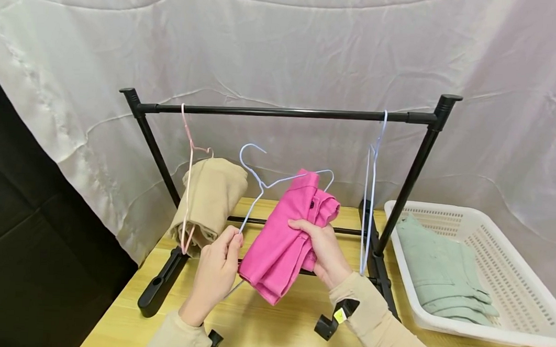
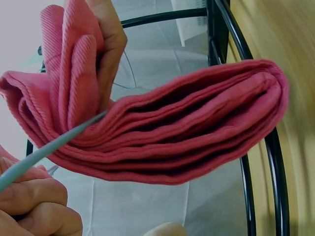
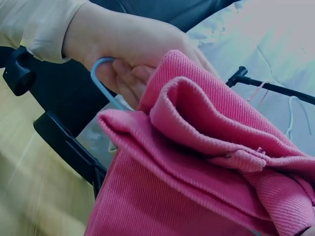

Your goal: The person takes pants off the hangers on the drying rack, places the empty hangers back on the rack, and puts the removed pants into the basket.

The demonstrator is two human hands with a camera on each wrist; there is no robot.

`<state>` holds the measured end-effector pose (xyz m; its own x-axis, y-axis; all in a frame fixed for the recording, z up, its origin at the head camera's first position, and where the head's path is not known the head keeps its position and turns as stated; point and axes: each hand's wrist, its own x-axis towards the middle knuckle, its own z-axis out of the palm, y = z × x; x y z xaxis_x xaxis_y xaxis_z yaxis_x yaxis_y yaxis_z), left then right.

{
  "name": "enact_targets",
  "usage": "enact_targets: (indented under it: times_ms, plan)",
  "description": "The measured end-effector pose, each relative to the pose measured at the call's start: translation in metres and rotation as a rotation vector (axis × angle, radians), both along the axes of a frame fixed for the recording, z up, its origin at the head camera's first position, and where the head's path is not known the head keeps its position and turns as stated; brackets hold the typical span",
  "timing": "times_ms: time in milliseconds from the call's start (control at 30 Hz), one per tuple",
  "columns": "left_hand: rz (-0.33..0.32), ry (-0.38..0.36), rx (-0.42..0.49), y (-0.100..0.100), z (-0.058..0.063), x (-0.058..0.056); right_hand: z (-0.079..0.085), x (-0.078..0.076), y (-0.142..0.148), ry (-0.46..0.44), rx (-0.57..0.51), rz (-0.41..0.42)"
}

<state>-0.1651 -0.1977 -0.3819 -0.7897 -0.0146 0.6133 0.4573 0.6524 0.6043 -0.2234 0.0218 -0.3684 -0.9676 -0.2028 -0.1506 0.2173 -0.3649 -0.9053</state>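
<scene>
Folded pink trousers [image 1: 274,241], with a button near the top, hang partly through a light-blue wire hanger [image 1: 260,185] in the head view. My left hand [image 1: 217,267] grips the hanger's side wire, left of the cloth. My right hand [image 1: 326,252] holds the trousers at their right edge, thumb on the front and the other fingers hidden behind. In the left wrist view the many folded layers of the trousers [image 2: 197,132] show end-on, with the hanger wire [image 2: 44,152] crossing in front. The right wrist view shows the waistband of the trousers [image 3: 197,132] close up.
A black rack [image 1: 281,112] stands behind my hands. Folded beige trousers [image 1: 211,196] hang on a pink hanger [image 1: 188,190] at its left; another blue hanger [image 1: 371,199] hangs at right. A white basket [image 1: 529,333] holds a folded pale-green garment [image 1: 442,276].
</scene>
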Motion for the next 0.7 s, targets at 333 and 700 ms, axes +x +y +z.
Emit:
enact_targets:
  times_ms: [333,700]
  plan:
    - [0.042,-0.048,-0.028,-0.003,-0.006,-0.003,0.006,0.006,0.001,0.002,0.028,-0.005]
    - [0.054,-0.096,-0.030,-0.008,-0.015,-0.007,0.010,0.014,-0.003,0.021,0.024,0.028]
